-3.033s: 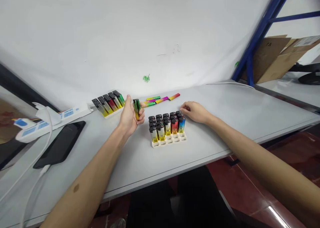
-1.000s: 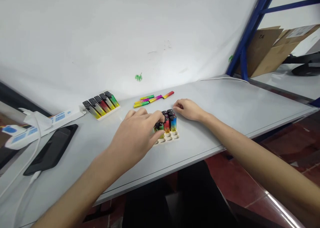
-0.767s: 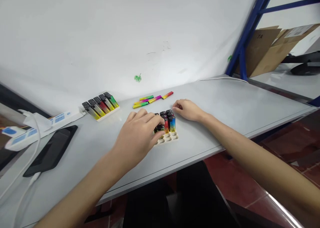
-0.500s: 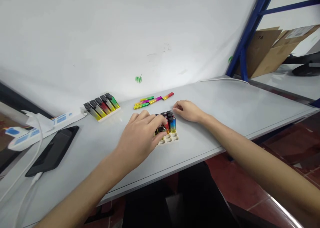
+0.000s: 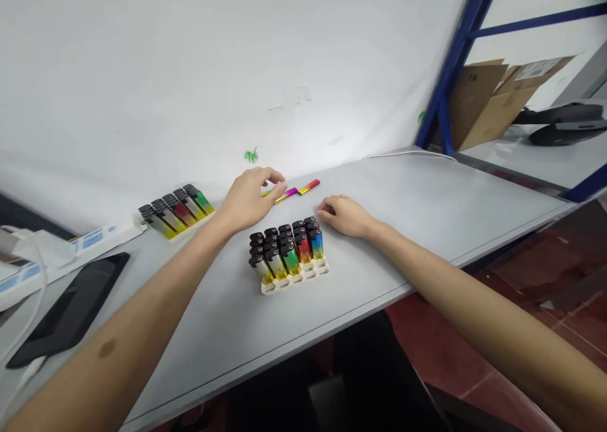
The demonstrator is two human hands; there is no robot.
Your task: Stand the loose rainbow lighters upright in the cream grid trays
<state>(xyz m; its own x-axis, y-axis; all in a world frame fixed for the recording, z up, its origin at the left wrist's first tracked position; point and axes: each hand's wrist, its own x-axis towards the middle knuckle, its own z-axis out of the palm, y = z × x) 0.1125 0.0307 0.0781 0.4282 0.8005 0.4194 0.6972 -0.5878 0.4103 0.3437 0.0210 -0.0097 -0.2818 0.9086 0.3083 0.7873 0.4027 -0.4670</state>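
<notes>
My left hand (image 5: 251,198) reaches over loose shiny two-tone strips at the back of the table, thumb and fingers apart, with nothing visible in it. A purple-and-gold strip (image 5: 286,195) lies just past its fingertips, and a red-and-gold one (image 5: 310,187) is further right. In front stands a cream rack (image 5: 284,286) holding rows of black-topped lighters (image 5: 289,259) in silver, green, red and blue fading to yellow. The front row of slots is bare. My right hand (image 5: 346,216) rests beside the rack's right rear corner, fingers loosely curled with nothing visible in them.
A second rack of lighters (image 5: 176,212) stands at the back left. Left of it are a power strip (image 5: 102,237) and a black phone (image 5: 71,308) with a white cable. A white wall closes the back; a blue frame (image 5: 443,103) and cardboard boxes (image 5: 488,103) stand at the right.
My left hand has left the front of the near rack and moved back to the loose strips, uncovering a green lighter and its neighbours. My right hand stays beside the rack. The view has shifted slightly.
</notes>
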